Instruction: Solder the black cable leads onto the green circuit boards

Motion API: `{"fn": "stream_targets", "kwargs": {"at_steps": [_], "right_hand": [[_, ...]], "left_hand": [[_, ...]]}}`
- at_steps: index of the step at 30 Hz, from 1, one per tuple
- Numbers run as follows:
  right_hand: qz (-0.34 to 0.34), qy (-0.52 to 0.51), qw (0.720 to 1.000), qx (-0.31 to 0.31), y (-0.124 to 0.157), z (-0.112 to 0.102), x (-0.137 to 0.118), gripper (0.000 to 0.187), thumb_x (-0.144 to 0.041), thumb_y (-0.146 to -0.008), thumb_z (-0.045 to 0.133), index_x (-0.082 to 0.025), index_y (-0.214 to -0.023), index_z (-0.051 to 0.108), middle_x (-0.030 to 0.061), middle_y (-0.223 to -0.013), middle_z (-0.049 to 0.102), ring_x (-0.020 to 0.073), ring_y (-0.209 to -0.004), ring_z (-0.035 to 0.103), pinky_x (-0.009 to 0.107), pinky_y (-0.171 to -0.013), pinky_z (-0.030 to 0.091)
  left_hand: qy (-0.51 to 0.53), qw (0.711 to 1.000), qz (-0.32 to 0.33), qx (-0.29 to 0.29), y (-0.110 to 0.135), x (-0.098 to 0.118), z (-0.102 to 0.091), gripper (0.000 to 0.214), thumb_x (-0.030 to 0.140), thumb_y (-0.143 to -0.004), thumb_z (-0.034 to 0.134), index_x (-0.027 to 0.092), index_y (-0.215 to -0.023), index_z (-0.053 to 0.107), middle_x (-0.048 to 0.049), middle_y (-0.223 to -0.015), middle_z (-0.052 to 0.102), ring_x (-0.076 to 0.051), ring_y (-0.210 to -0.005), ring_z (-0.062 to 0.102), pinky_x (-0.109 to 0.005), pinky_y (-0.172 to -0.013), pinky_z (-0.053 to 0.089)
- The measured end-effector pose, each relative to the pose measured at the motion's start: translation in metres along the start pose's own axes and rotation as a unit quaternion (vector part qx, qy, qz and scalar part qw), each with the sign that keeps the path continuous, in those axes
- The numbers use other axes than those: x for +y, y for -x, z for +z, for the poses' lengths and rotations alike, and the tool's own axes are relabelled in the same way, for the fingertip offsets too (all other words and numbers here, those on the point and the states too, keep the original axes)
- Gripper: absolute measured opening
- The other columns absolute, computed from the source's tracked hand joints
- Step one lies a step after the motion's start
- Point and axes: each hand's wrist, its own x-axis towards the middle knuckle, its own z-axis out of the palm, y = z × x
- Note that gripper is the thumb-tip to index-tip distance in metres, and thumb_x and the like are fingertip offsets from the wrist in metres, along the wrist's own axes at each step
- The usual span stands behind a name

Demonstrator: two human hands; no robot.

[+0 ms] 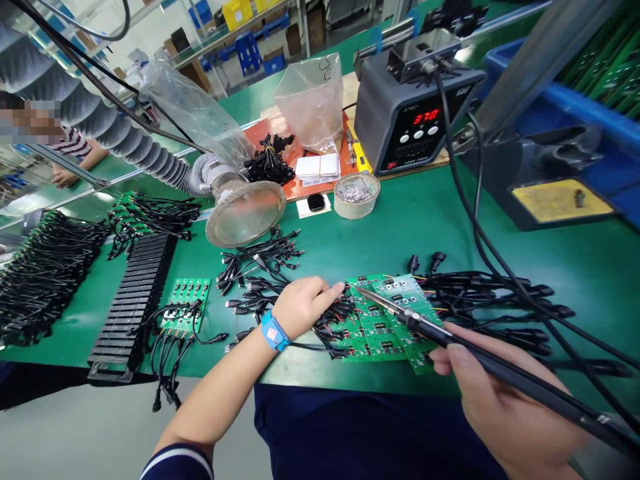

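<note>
In my right hand (500,393) is a soldering iron (425,327), its tip over the upper left part of a group of green circuit boards (385,333). My left hand (307,307), with a blue wristband, is closed at the boards' left edge, fingertips pinching the wire end of a black cable; the exact grip is partly hidden. Several black cables (335,310) with red wire ends run under this hand to the boards' left side. On the right side, black cables with round connectors (480,293) lie attached to the boards.
Behind stand a soldering station (415,113) reading 370, a round tin of metal shavings (357,195) and a fume extractor hood (245,212). Loose USB cables (257,260) lie mid-table. Leftward are a black slotted rack (133,293), another wired board (187,300) and piled cables (50,280).
</note>
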Motion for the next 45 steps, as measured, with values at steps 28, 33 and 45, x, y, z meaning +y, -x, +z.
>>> {"fn": "stream_targets", "kwargs": {"at_steps": [28,33,45], "right_hand": [[0.005,0.068,0.997,-0.042,0.005,-0.002,0.009,0.022,-0.033,-0.077,0.062,-0.026,-0.099,0.063,-0.0005,-0.075,0.065,0.0142,-0.058,0.062,0.022,-0.049,0.053],[0.015,0.047,0.998,-0.033,0.005,-0.002,0.008,0.023,-0.031,-0.078,0.061,-0.024,-0.100,0.063,0.0004,-0.072,0.065,0.0157,-0.057,0.062,0.024,-0.051,0.054],[0.005,0.063,0.997,-0.048,0.003,-0.001,0.008,0.025,-0.032,-0.079,0.060,-0.026,-0.103,0.061,-0.0010,-0.079,0.066,0.0146,-0.062,0.063,0.023,-0.051,0.053]], "left_hand": [[0.001,1.000,-0.010,-0.017,0.002,0.001,0.002,0.026,0.016,-0.094,0.030,0.013,-0.113,0.048,-0.0020,-0.074,0.053,-0.012,-0.064,0.049,-0.023,-0.056,0.040],[-0.001,1.000,-0.009,-0.006,-0.001,0.002,0.000,0.025,0.016,-0.095,0.030,0.013,-0.112,0.048,-0.0014,-0.072,0.052,-0.012,-0.062,0.048,-0.022,-0.056,0.040],[-0.005,1.000,-0.009,0.000,0.000,0.002,0.000,0.025,0.014,-0.095,0.027,0.014,-0.112,0.046,-0.0013,-0.073,0.053,-0.012,-0.064,0.049,-0.022,-0.057,0.042]]}}
